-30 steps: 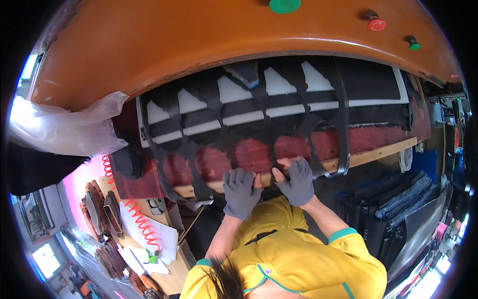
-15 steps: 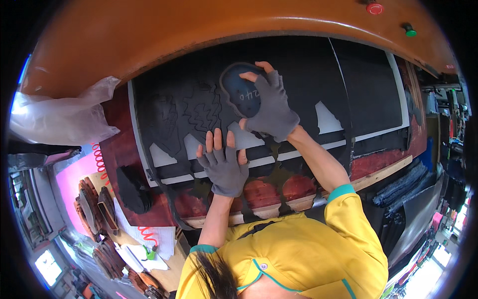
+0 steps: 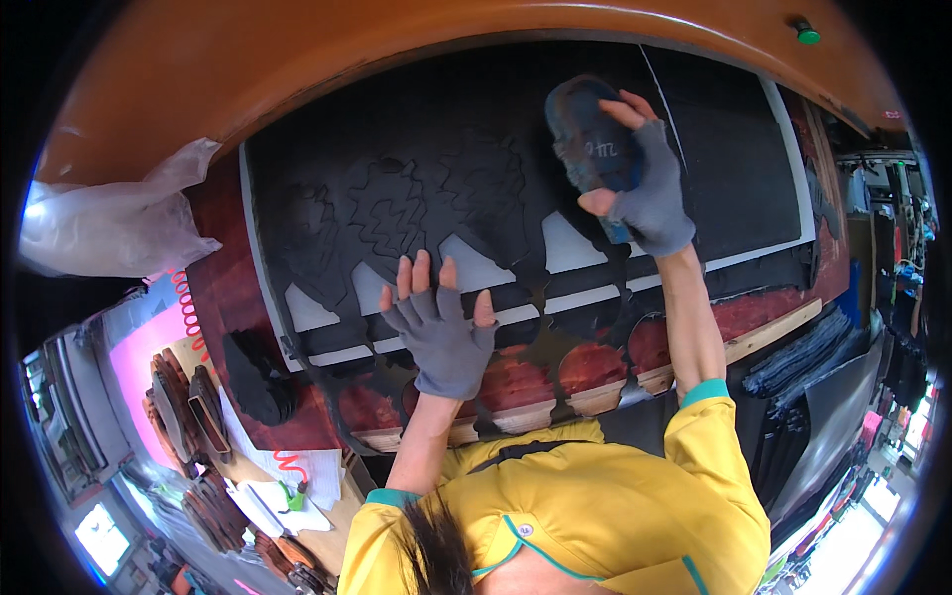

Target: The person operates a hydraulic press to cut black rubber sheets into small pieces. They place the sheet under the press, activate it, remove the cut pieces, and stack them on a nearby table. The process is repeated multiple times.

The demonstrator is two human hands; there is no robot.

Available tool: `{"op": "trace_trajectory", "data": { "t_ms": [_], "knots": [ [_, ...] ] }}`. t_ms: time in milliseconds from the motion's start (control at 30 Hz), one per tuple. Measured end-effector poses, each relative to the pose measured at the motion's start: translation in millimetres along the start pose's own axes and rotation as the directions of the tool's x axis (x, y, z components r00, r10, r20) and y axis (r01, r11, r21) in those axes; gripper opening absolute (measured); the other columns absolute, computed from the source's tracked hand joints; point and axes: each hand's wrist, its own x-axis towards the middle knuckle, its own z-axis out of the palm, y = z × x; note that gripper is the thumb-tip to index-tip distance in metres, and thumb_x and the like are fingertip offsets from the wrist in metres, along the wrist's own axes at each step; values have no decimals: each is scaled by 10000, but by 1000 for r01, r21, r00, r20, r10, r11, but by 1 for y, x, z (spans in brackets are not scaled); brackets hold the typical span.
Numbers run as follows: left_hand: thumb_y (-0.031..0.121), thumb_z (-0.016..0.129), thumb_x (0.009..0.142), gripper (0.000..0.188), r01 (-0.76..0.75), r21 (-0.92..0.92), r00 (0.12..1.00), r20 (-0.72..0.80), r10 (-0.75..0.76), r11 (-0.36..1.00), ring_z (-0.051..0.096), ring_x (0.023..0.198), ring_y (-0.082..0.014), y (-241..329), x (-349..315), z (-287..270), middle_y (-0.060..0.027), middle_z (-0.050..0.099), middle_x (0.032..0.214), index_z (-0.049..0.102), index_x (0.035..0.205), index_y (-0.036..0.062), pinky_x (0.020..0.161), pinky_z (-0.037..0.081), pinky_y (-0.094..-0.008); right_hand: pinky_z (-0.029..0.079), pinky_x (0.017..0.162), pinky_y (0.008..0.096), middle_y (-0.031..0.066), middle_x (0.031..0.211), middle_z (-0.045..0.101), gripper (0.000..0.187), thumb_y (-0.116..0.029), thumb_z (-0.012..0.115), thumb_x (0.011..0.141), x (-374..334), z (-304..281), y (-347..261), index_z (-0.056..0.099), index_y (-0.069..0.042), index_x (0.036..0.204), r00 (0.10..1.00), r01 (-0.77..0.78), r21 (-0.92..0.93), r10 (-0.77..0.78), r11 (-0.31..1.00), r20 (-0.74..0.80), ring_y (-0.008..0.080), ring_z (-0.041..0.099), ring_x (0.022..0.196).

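My right hand (image 3: 653,203), in a grey fingerless glove, grips a blue, sole-shaped cutting die (image 3: 585,129) by its right side, thumb at the near end. The die is over the right part of a black sheet (image 3: 729,198); whether its edge touches the sheet I cannot tell. My left hand (image 3: 438,337), gloved the same way, is open with fingers spread at the sheet's near edge. Beyond its fingertips, zigzag-edged sole outlines (image 3: 387,213) are cut in the sheet side by side. White board (image 3: 476,260) shows through gaps along the near edge.
An orange machine beam (image 3: 297,69) with a green button (image 3: 806,35) spans the far side. A clear plastic bag (image 3: 124,223) hangs at left above a red coiled hose (image 3: 188,312). Black cut pieces (image 3: 260,382) lie on the table's left corner; black sheets (image 3: 798,362) stack at right.
My right hand has carried the cutting die to the right and away from me. Another sole outline shows in the sheet where the die was. My left hand has barely moved.
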Motion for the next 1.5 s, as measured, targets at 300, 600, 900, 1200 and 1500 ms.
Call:
{"op": "trace_trajectory", "data": {
  "t_ms": [300, 600, 900, 1200, 1500],
  "knots": [
    [354, 561, 913, 478, -114, 32, 993, -29, 114, 993, 442, 1302, -369, 20, 3, 26, -185, 488, 1367, 535, 1279, 48, 1081, 251, -556, 447, 995, 492, 320, 1444, 313, 839, -229, 820, 685, -49, 34, -9, 395, -65, 1389, 990, -72, -454, 8, 888, -142, 473, 442, 1260],
    [281, 554, 862, 469, -189, 65, 971, -138, 196, 980, 513, 1211, -376, 15, 30, 42, -221, 527, 1313, 558, 1238, 0, 991, 374, -526, 442, 968, 468, 265, 1346, 440, 731, -196, 743, 813, -52, 46, 16, 357, -45, 1414, 983, -16, -497, -77, 868, -166, 421, 501, 1165],
    [299, 606, 867, 488, -169, -64, 974, -165, 156, 984, 465, 1258, -400, -2, 110, 46, -229, 478, 1356, 533, 1245, -2, 1029, 346, -528, 426, 953, 491, 262, 1315, 460, 791, -244, 747, 813, 11, 43, 20, 331, 44, 1420, 915, 165, -587, -345, 792, -207, 414, 502, 1127],
    [476, 571, 900, 623, -505, 463, 456, -573, 681, 729, 380, 1304, -433, 80, 305, 1, -210, 369, 1433, 459, 1381, 96, 1006, 247, -601, 458, 762, 397, 68, 793, 584, 179, -232, 754, 766, -97, 37, 24, 634, -108, 814, 958, 285, -522, -214, 804, 193, 268, 570, 784],
    [472, 592, 898, 666, -428, 127, 808, -389, 442, 895, 370, 1328, -476, 54, 202, 45, -261, 366, 1429, 454, 1369, 22, 1041, 269, -629, 455, 759, 385, 60, 711, 549, 245, -298, 694, 800, -49, 47, 47, 580, -118, 679, 955, 290, -531, -279, 796, 102, 247, 560, 729]
  ]
}}
